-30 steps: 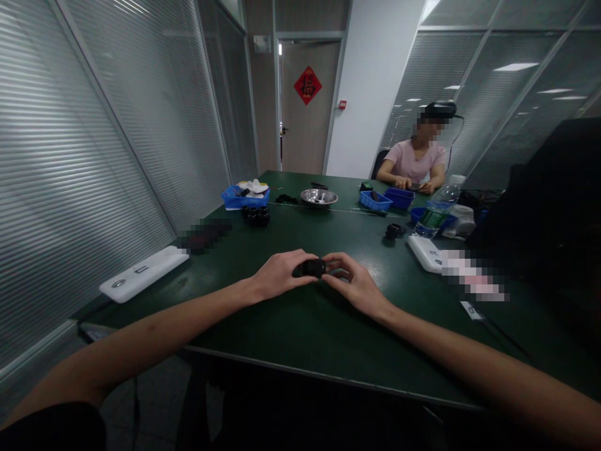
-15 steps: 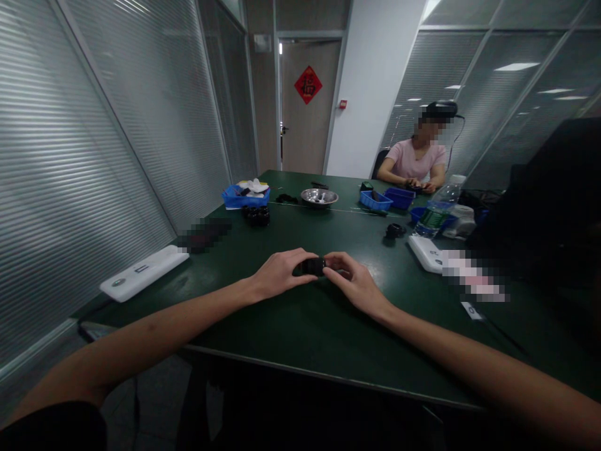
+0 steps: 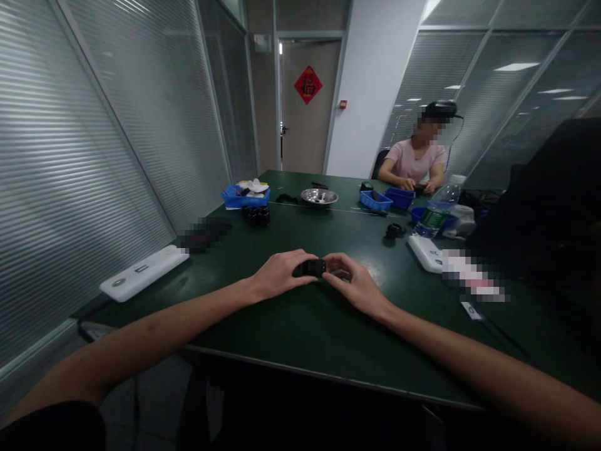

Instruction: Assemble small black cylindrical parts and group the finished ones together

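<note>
- The left hand (image 3: 282, 274) holds a black cylindrical part (image 3: 317, 268) by its left end, with its fingers closed to a narrow pinch and the thumb along the near side.
- The right hand (image 3: 360, 288) comes from the other side, fingers curled narrow with their tips at the right end of the part; whether they press on it I cannot tell.
- The part is between the two hands near the middle of the green table (image 3: 282, 335); whether its underside touches the surface is hidden.
- A blue basket (image 3: 246, 203) at the far left is heaped above its rim with white pieces (image 3: 254, 186), some dark items and something yellow; the lower contents are hidden by its wall.
- Just in front of that basket is a cluster of black cylindrical pieces (image 3: 256, 217).
- A shiny metal bowl (image 3: 319, 205) at the far middle holds a few small white pieces, too small to name.
- To its right, a lighter blue basket (image 3: 378, 205) has a dark item inside, and a dark blue bin (image 3: 400, 202) is just beside it, its contents too dim to make out.
- Another blue bin (image 3: 416, 217) is partly behind a clear plastic bottle (image 3: 432, 218) with a green label; how full the bottle is I cannot tell.
</note>
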The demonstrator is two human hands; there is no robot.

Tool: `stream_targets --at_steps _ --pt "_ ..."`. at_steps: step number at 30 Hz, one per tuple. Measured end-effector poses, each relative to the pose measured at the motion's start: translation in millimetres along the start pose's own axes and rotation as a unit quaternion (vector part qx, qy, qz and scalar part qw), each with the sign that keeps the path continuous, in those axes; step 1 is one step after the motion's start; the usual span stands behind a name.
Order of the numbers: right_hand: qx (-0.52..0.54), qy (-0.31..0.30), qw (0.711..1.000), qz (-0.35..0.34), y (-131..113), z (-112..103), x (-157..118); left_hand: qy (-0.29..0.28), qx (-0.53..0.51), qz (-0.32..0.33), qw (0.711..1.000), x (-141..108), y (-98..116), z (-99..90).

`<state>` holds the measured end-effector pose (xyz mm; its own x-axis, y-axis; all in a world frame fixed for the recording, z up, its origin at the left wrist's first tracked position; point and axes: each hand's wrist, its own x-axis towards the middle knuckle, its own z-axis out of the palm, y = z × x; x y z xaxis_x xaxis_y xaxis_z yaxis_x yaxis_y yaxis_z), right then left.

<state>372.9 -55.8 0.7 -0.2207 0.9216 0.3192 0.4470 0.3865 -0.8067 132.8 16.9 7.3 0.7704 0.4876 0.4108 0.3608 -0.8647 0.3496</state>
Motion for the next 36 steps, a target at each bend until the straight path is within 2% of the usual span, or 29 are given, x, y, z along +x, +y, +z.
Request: stream_targets --at_steps 4,9,14,20,25,30,36 --pt "0.015 0.011 1.0 -0.01 0.9 1.7 -0.1 0.004 0.001 -0.001 1.0 -0.4 -1.5 0.7" --pt "-0.015 0.008 1.0 0.017 0.9 1.3 0.2 0.009 0.0 0.0 1.0 0.0 -1.1 0.5" --pt "0.011 0.001 1.0 -0.011 1.4 1.6 0.3 0.007 0.003 0.0 1.0 0.2 -1.5 1.2" --pt "-0.008 0.006 1.0 0.02 -3.6 1.0 0.8 0.013 0.003 0.002 1.0 0.4 -0.8 1.1" --pt "0.011 0.005 1.0 -0.009 -1.6 1.3 0.7 0.007 0.006 -0.003 1.0 0.2 -0.8 0.6" --pt "-0.011 0.014 1.0 0.022 0.9 1.3 1.4 0.01 0.005 -0.002 1.0 0.6 -0.1 0.2" --pt "0.029 -0.003 1.0 -0.01 0.1 0.1 1.0 0.004 0.002 -0.001 1.0 0.6 -1.3 0.7"
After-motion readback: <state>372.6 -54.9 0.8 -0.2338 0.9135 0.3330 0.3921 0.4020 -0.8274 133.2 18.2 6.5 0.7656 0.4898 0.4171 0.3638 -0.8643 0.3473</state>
